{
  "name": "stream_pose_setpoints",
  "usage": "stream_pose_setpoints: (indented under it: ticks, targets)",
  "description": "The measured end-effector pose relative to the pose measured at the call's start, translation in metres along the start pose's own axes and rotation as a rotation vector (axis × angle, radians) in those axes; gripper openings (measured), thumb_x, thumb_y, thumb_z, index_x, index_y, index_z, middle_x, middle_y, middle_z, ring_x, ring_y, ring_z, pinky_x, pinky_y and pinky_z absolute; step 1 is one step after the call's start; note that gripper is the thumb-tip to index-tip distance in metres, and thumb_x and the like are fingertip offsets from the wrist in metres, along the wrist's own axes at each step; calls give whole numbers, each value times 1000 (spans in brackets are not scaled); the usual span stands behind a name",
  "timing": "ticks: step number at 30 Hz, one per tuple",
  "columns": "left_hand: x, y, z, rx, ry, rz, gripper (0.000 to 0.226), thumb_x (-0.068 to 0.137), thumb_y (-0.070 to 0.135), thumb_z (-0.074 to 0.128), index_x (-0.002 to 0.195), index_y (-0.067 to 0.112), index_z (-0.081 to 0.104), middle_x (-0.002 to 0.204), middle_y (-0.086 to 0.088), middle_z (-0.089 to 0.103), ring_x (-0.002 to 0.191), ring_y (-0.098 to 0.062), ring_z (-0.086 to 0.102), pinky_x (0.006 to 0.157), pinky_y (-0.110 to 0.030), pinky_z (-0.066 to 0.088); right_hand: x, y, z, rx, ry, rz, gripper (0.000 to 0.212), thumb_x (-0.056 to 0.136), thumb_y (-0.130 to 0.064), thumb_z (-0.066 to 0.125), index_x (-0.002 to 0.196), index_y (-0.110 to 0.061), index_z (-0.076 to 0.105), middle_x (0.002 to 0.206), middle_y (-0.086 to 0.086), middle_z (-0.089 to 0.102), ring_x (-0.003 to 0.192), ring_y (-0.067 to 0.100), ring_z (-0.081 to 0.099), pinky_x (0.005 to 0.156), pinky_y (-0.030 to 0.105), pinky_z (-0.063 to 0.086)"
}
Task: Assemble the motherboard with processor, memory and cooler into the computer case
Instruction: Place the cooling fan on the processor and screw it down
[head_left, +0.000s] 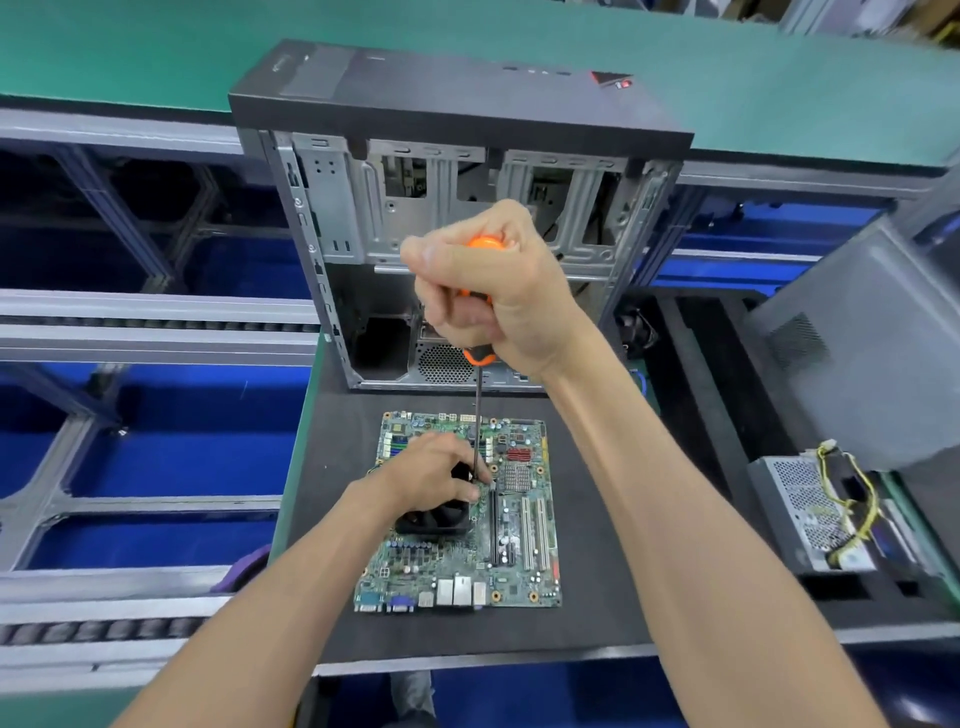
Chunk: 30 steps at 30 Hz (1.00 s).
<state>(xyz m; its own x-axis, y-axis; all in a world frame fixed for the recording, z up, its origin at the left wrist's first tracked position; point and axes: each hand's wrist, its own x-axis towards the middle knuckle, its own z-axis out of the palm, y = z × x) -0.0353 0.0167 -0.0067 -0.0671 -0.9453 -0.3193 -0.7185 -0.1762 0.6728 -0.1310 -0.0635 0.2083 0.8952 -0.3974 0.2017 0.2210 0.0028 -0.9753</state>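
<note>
A green motherboard (524, 566) lies flat on the black mat (613, 597) in front of the open computer case (457, 218). A black cooler fan (434, 517) sits on the board's left half. My left hand (441, 475) rests on top of the cooler, its fingers curled beside the screwdriver's shaft. My right hand (488, 291) grips the orange and black handle of a screwdriver (477, 410), held upright. Its tip meets the cooler's right corner, just past my left fingers. The processor is hidden under the cooler.
A grey power supply (810, 512) with yellow wires lies at the right on black foam. The grey side panel (872, 338) leans behind it. Roller conveyor rails (156, 332) and blue bins lie to the left. A green belt (779, 93) runs behind the case.
</note>
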Motion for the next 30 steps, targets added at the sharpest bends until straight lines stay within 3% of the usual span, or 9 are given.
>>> stream_pose_setpoints:
  ticks: [4,6,8,11,13,18,20,24,30]
  targets:
    - [-1,2,0,14,-9,-22,18,84,27,75,102,31,75,116,6,65,115,-12,45,111,-43,29,1,3,22,-161,428,-107,48,95,-8,58,50,6,52,37,-1,31,32,13,24,41,19,23]
    - [-1,3,-1,21,-15,-33,21,85,27,75,105,31,74,122,7,64,118,-13,42,112,-44,27,2,8,29,-312,761,-195,50,94,-10,59,50,11,48,39,13,34,35,22,28,40,29,26]
    - [0,3,-2,13,-30,-45,21,85,27,75,106,31,74,126,8,63,122,-15,42,113,-44,27,-2,13,27,-385,1052,-266,50,95,-13,59,53,13,47,43,19,38,39,30,32,43,30,26]
    - [0,5,-5,-6,-58,-67,18,84,29,76,99,39,74,119,5,63,119,-21,47,108,-45,35,-13,15,16,-334,1187,-306,49,96,-19,60,55,7,53,41,10,38,37,19,34,42,28,26]
    - [0,6,-7,-24,-79,-85,19,84,30,77,96,44,73,116,4,62,111,-21,50,103,-46,42,-24,12,4,-270,1034,-291,45,96,-23,62,57,-1,61,41,2,40,37,19,35,42,31,27]
    - [-1,7,-9,-20,-90,-51,18,84,28,78,99,39,75,109,5,65,110,-19,53,102,-44,43,-22,-15,-23,-219,117,-207,24,89,-12,63,72,2,74,49,9,57,46,25,50,54,31,39]
    - [-1,7,-9,-13,-80,-42,19,84,27,78,100,36,77,107,6,66,110,-16,54,102,-41,43,-12,-21,-26,-102,-122,-104,20,88,-7,62,77,6,73,48,6,54,40,23,47,50,25,39]
    - [-1,6,-8,-6,-55,-26,18,83,27,78,99,37,77,104,13,64,113,-14,53,105,-39,38,-6,-14,-23,9,-248,42,21,88,-6,60,77,7,71,40,-2,37,34,13,25,43,18,23]
    - [2,4,-7,21,-66,-23,18,84,29,77,99,39,76,93,27,54,113,-13,50,109,-44,33,-5,-10,-21,45,-89,5,26,92,-2,56,74,12,68,40,-3,30,36,12,19,45,19,19]
